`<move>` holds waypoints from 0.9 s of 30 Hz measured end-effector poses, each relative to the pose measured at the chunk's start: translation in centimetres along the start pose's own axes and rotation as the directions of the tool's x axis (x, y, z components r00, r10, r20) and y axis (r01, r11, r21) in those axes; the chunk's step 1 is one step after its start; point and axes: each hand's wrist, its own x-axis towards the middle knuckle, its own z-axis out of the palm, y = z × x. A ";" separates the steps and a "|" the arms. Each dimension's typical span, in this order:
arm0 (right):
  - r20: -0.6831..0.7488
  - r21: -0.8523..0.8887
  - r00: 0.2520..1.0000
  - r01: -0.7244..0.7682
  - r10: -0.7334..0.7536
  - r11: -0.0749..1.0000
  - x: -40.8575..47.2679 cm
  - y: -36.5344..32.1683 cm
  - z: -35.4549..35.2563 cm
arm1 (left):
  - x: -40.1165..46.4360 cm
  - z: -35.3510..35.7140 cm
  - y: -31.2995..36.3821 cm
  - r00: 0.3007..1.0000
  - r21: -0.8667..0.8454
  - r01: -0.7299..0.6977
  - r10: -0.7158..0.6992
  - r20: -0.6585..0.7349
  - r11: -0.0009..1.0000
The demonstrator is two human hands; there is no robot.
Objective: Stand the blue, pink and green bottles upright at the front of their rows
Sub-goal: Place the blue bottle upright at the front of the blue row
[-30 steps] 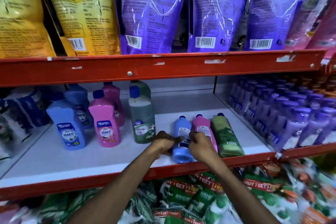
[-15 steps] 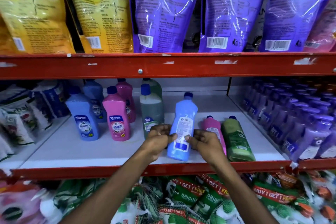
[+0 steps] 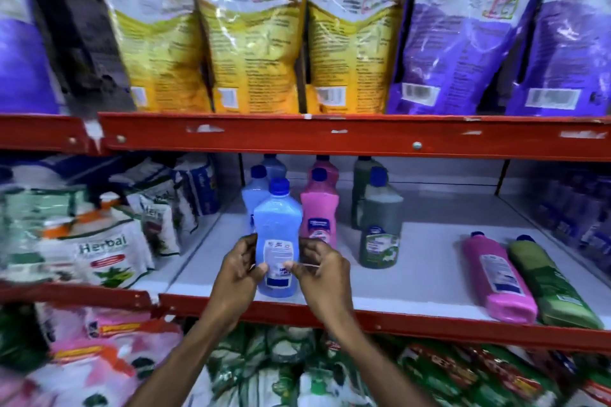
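Blue bottle (image 3: 277, 241), upright at the shelf (image 3: 413, 277) front before its row, clasped low by left hand (image 3: 236, 274) and right hand (image 3: 325, 277), fingers wrapped around its sides. Full, smooth plastic: probably heavy, slippery; grip the flat sides.

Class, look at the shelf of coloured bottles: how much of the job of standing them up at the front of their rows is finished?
Nothing is fully done yet. In hand: the blue bottle, upright in front of the blue row, gripped by the left hand and right hand. Left: the pink bottle and green bottle lie flat at the shelf front, far right of their rows.
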 end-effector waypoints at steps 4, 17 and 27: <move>-0.004 -0.058 1.000 0.025 -0.025 0.998 0.8 -0.2 4.6 | 1.6 -3.8 -1.9 1.000 0.041 -0.007 0.008 -0.016 0.999; -0.216 -0.123 0.976 -0.063 0.036 0.990 1.3 1.1 8.0 | 4.0 -7.8 -5.6 0.996 0.072 -0.009 0.002 0.085 0.997; 0.166 -0.141 0.986 0.000 0.023 0.990 1.3 1.3 6.7 | 3.7 -7.8 -6.2 0.997 0.168 -0.080 0.079 0.010 0.982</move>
